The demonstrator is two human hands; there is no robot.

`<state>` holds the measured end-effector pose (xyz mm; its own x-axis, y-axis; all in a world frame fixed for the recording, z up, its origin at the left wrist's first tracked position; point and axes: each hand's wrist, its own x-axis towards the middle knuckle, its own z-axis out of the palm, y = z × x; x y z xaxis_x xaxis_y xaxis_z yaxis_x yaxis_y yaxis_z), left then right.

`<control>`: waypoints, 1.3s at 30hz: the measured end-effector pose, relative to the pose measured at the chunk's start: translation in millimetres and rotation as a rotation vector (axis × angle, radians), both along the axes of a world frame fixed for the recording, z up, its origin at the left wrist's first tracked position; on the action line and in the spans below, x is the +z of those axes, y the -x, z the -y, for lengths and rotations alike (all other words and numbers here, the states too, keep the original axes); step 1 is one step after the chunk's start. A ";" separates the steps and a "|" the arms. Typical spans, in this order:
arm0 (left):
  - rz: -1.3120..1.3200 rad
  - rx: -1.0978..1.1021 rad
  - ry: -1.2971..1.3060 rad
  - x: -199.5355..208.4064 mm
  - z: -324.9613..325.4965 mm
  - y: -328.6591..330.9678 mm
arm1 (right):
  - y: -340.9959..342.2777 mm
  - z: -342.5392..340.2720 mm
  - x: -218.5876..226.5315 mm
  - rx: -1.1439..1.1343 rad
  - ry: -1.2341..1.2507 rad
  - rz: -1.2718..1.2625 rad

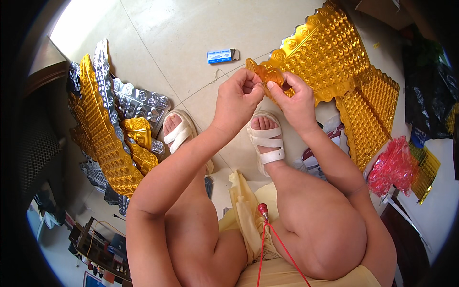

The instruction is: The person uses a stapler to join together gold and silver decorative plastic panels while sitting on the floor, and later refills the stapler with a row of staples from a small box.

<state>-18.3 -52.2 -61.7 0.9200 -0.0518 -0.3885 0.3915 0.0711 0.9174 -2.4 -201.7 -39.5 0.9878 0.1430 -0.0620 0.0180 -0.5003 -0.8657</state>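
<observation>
In front of me, above the floor, my right hand (297,98) is closed round an amber, see-through roll of tape (272,76), thumb on its near side. My left hand (241,95) is beside it, thumb and fingertips pinched together at the roll's edge. What lies in that pinch is too small to make out. Just beyond the roll, a large embossed gold foil sheet (330,48) with a scalloped edge spreads to the far right. A small blue and white box (221,56) with an open end lies on the floor beyond my left hand.
Folded gold foil pieces (103,129) and silver foil pieces (138,100) stand at the left. Right of my legs are a bundle in pink-red plastic (393,167) and black plastic bags (428,95). A cluttered shelf (98,244) is at lower left. A red cord (287,253) hangs before me.
</observation>
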 end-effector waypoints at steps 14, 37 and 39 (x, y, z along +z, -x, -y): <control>-0.445 0.108 0.461 11.9 -5.5 0.3 | -3.1 9.0 4.2 0.317 0.310 0.540; -0.491 -0.085 0.508 -7.0 -4.4 19.0 | 16.5 21.7 -5.6 0.375 0.344 0.561; -0.569 0.008 0.685 -3.2 -2.6 19.0 | 15.2 22.4 -4.5 0.381 0.358 0.604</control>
<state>-37.3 -49.7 -65.0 0.5981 -0.4351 -0.6730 0.7723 0.5374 0.3388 -17.6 -224.1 -44.0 0.7524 0.5497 0.3628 0.6584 -0.6109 -0.4397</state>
